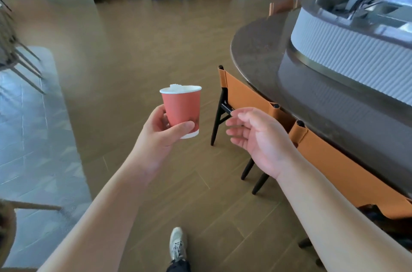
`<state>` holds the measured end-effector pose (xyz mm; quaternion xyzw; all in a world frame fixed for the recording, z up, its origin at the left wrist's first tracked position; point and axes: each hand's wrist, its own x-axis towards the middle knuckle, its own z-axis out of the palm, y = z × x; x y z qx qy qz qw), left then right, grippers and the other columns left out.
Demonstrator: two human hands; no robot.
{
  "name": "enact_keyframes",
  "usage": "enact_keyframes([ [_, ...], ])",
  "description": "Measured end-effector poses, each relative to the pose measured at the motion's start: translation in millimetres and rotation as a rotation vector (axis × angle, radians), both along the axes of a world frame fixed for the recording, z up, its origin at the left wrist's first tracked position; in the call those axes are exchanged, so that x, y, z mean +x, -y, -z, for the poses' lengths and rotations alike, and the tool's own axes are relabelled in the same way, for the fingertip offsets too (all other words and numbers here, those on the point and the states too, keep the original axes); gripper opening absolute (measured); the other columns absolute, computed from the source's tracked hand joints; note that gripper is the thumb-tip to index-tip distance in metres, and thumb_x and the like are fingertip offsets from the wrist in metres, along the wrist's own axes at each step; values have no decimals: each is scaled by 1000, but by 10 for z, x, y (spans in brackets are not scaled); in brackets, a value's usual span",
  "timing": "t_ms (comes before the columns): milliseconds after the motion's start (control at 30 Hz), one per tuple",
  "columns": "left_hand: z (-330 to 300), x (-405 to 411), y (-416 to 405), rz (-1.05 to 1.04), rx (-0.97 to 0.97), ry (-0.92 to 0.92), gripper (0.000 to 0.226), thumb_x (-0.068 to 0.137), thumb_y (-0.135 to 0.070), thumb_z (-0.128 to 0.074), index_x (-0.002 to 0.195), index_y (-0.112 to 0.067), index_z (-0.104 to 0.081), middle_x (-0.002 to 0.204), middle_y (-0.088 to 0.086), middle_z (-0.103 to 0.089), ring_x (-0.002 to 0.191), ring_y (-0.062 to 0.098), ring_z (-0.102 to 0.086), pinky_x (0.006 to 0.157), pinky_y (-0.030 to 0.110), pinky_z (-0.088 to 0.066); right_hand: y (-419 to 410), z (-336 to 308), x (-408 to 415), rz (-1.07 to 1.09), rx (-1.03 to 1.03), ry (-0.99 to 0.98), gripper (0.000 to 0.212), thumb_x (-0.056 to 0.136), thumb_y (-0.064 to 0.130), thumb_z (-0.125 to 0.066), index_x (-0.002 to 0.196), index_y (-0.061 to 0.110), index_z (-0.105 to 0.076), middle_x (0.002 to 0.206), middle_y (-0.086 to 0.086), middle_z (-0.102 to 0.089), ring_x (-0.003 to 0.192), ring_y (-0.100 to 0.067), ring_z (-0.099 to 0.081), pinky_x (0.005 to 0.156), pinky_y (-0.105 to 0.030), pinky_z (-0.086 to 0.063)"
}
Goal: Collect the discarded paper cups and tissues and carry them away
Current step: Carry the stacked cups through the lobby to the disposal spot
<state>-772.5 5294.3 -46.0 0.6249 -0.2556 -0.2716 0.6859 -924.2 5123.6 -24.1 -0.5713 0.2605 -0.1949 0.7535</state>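
The left hand [163, 129] reaches forward, fingers and thumb curled around the lower part of a red cup [181, 111], held upright above the wooden floor [124, 53]. White tissue [177, 87] pokes above its rim. The right hand [256, 135] hovers just right of the cup, fingers loosely apart, holding nothing. Orange chairs [245, 93] stand to the right against a curved dark table [256, 44]. A shoe [177, 243] shows near.

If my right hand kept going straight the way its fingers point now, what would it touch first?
Most likely the red paper cup held in the left hand. The right hand points leftward toward it across an open gap, though depth is hard to judge from this one view.
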Motion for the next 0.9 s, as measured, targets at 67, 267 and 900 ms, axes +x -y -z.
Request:
enact_keyframes([
  [67, -18, 507, 139, 17, -11, -17, 67, 62, -38, -82, 122, -16, -62, 96, -7, -72, 91, 14, -71, 73, 21, -53, 109, -18, 469, 18, 5, -14, 20, 98, 17, -49, 106, 13, -67, 89, -2, -72, 82, -15, -69, 77, -32, -56],
  [267, -141, 1846, 456, 71, -29, -30, 64, 64, -36, -84, 121, -19, -62, 96, -8, -74, 89, 13, -73, 70, 19, -54, 397, -152, 1863, 40, 12, 3, 20, 92, 20, -54, 103, 11, -67, 87, -4, -73, 78, -16, -69, 74, -32, -54],
  [900, 192, 4702, 2279, 23, 51, -40, 70, 62, -33, -87, 125, -17, -63, 105, 2, -75, 98, 22, -74, 82, 28, -58, 2229, 63, 4718, -32, 178, 143, 19, 95, 15, -49, 95, 14, -68, 84, -4, -71, 75, -16, -66, 69, -29, -52],
])
